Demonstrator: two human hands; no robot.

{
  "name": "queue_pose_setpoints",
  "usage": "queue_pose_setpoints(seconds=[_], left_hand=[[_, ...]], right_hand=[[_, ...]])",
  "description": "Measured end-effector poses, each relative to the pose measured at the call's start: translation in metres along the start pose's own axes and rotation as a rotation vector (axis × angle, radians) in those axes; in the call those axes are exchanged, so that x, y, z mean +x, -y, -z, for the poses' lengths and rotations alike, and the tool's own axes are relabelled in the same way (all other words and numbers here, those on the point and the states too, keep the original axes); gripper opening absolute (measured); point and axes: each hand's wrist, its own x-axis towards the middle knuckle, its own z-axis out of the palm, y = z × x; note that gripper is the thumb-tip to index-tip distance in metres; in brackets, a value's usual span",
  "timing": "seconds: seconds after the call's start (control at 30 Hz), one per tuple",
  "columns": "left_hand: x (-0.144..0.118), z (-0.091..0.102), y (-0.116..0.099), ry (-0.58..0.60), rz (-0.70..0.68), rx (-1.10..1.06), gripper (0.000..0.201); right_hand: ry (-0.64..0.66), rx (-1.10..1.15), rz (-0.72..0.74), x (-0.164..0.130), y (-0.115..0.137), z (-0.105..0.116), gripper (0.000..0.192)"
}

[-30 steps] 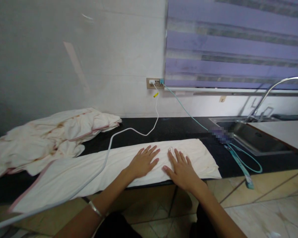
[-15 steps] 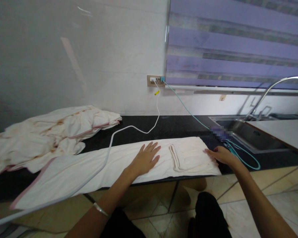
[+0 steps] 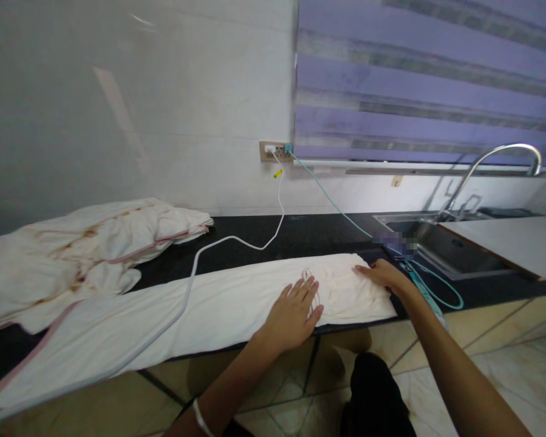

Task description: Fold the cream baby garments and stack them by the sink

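Head view: black counter [image 3: 327, 233] carries a long cream cloth [image 3: 209, 309] spread along its front edge. Left hand [image 3: 293, 312] lies flat, fingers spread, on the cloth; right hand [image 3: 382, 274], open, presses its far end. A white cable [image 3: 186, 297] crosses left of both hands; dragging fabric could snag it.

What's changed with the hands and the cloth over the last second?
The right hand slid from the middle out to the right end of the long white cloth; the left hand shifted right, over the stitched patch. Both lie flat, gripping nothing. The crumpled pile and white cable have not moved.
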Motion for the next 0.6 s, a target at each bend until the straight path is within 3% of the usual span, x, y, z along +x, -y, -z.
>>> queue_pose_setpoints(seconds=[0.13, 0.27, 0.43, 0.6], left_hand=[[0.002, 0.007, 0.0, 0.016, 0.009, -0.039, 0.061], [0.008, 0.012, -0.002, 0.042, 0.013, -0.067, 0.061], [0.015, 0.01, -0.006, 0.029, -0.016, -0.082, 0.061], [0.025, 0.004, -0.021, 0.044, -0.153, -0.112, 0.062]], right_hand=[[0.042, 0.099, -0.035, -0.004, -0.004, -0.005, 0.039], [0.084, 0.187, 0.156, -0.003, -0.011, -0.004, 0.034], [-0.114, 0.099, 0.395, -0.003, -0.009, 0.007, 0.036], [-0.253, -0.005, 0.444, 0.002, -0.009, 0.034, 0.037]])
